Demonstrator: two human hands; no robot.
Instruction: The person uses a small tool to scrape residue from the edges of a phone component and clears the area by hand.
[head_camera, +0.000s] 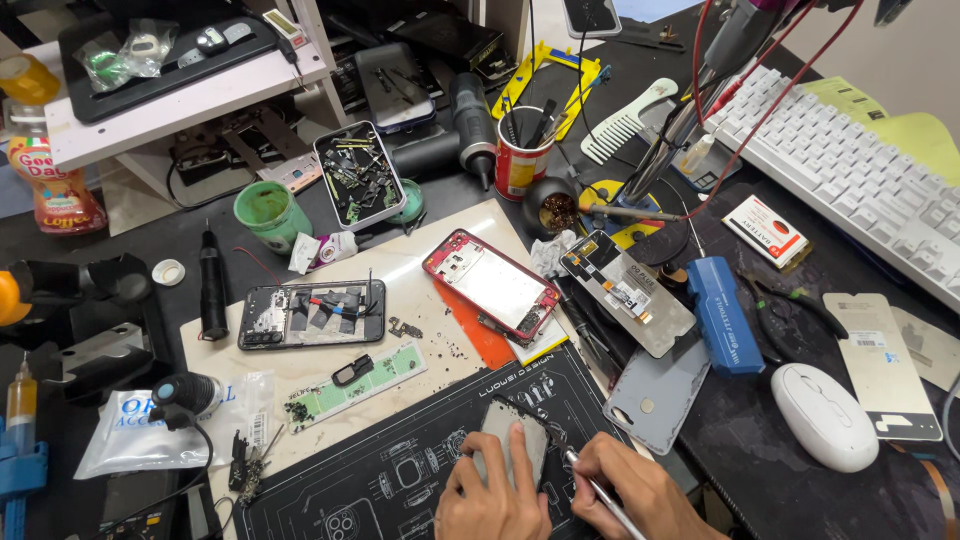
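The left hand (490, 495) presses a dull grey metal plate (512, 440) onto a matt black rubbery mat (400, 470), while the right hand (640, 490) holds shiny steel tweezers (600, 492). The mouse (824, 416) and keyboard (860, 170) are smooth white plastic (the mouse slightly glossy), and the red phone frame (492, 284) has a glossy rim around a brushed silvery inner plate. The can (522, 160) is glossy printed metal, the cup (268, 212) is smudged green plastic, and the table (780, 460) looks dark and matt.

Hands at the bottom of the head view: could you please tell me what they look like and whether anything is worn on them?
Both are bare: the left hand and the right hand wear no gloves, and no rings, watch or wristband show. No sleeve reaches the wrists in view; the forearms run out of frame at the bottom edge.
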